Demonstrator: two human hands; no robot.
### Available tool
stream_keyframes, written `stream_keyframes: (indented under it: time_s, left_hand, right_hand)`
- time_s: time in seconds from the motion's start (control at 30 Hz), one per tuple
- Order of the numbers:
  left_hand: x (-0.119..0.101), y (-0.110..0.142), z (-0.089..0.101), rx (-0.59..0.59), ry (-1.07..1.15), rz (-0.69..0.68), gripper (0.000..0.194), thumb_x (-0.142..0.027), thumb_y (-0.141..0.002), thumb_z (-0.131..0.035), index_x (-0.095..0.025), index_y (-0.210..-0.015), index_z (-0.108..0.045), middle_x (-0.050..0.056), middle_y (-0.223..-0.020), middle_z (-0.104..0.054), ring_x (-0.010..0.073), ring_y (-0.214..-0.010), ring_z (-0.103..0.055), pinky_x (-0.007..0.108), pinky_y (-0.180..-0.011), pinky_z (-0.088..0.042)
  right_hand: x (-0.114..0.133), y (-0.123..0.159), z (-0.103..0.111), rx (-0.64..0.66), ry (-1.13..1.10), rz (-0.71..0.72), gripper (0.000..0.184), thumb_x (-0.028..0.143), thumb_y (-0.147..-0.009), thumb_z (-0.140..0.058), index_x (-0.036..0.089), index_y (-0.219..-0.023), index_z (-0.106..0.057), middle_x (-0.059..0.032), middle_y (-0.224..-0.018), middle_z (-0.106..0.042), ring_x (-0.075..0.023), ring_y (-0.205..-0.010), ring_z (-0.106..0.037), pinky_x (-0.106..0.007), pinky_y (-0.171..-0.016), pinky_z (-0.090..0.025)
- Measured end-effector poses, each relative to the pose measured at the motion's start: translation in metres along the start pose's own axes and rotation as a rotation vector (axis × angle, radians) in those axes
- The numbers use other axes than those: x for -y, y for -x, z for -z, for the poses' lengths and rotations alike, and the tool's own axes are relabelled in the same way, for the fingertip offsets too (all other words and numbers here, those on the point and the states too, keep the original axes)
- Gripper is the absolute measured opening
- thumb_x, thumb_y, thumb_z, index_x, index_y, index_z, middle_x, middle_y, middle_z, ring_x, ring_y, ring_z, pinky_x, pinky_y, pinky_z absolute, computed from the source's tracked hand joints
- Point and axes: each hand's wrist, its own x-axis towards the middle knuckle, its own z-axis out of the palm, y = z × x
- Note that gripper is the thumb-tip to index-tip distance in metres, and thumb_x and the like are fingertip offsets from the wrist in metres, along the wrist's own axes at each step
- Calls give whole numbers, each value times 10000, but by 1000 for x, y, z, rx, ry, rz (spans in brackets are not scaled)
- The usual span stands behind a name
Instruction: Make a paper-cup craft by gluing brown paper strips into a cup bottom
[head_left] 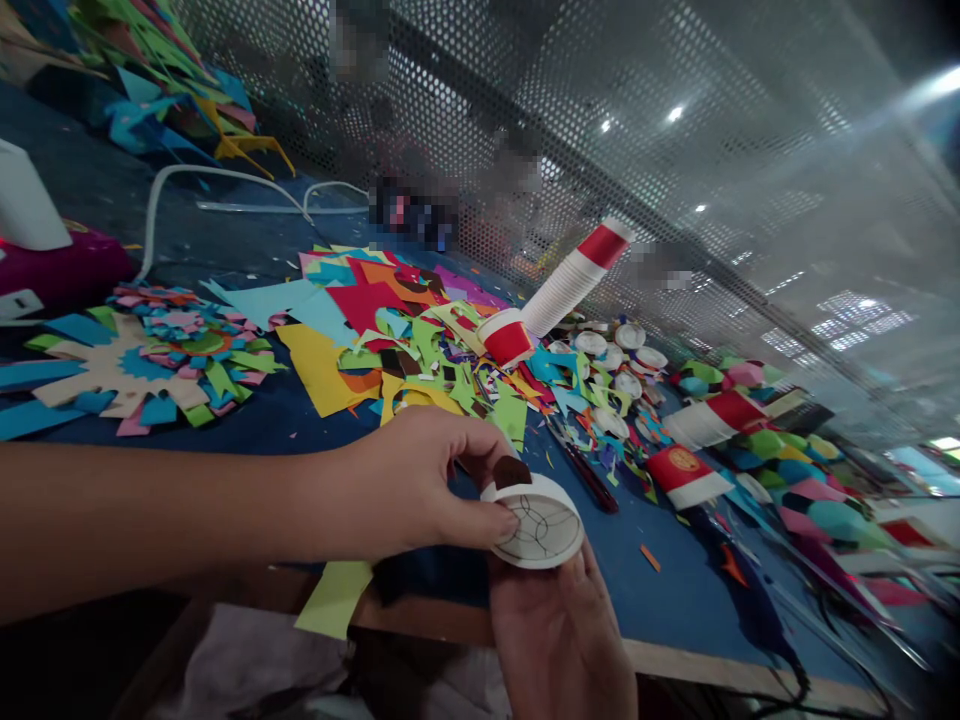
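Observation:
Between my two hands is a white paper cup base [541,525], round and shallow with a raised rim. Thin dark curved lines are drawn across its flat face, which is tilted toward me. My left hand [412,490] pinches its left side, thumb pressed on the face. A small dark brown paper piece [512,472] stands at the rim by my left fingertips; whether it is attached I cannot tell. From below, my right hand [559,635] grips the lower edge, its fingers partly hidden behind the base.
Coloured paper scraps [420,360] cover the blue table [622,590]. Behind them leans a tall cup stack [574,280]. Scissors [581,465], cut cup bases [626,340] and a red-and-white cup [686,475] lie rightward. A dark-blue corded tool [739,575] is near the right edge. Paper flowers [150,365] lie left.

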Motion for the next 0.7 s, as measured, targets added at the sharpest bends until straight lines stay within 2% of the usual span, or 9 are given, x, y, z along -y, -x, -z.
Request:
stream_keyframes:
  time_s: [0.2, 0.37, 0.47, 0.6, 0.7]
  left_hand:
    - [3, 0, -1, -16, 39, 0, 78, -186, -668, -692, -179, -707, -625, -75, -672, -588, 90, -661, -517, 173, -608, -386]
    - [6, -4, 1, -46, 87, 26, 87, -194, -670, -708, -179, -728, -645, -63, -677, -617, 98, -657, -548, 182, -595, -408]
    - [4, -7, 5, -35, 229, 58, 111, -193, -686, -730, -171, -767, -656, -50, -713, -662, 103, -682, -595, 188, -624, -456]
    - [-2, -9, 8, 7, 481, 96, 135, -103, -686, -755, -160, -785, -683, -43, -758, -712, 86, -715, -637, 170, -675, -496]
    - [-3, -9, 6, 9, 534, 122, 125, -83, -702, -778, -162, -781, -721, -42, -737, -724, 78, -716, -646, 144, -664, -492]
  right_hand:
    - [3, -4, -16, -25, -30, 58, 97, 319, -846, -728, 286, -909, -794, -38, -970, -797, -168, -957, -742, -249, -868, -583]
    - [5, -5, -20, 33, -35, 35, 96, 308, -855, -712, 284, -907, -789, -46, -1007, -791, -165, -973, -735, -262, -880, -579]
    - [5, -4, -17, 37, -26, 71, 130, 356, -829, -745, 292, -932, -789, -35, -984, -791, -150, -903, -735, -245, -820, -589]
    - [5, -3, -15, 32, 17, 124, 212, 342, -755, -824, 284, -956, -796, -16, -896, -792, -115, -799, -724, -204, -785, -573]
    - [7, -2, -15, 32, 43, 115, 264, 333, -720, -854, 266, -969, -798, -27, -894, -784, -116, -812, -713, -193, -773, -558]
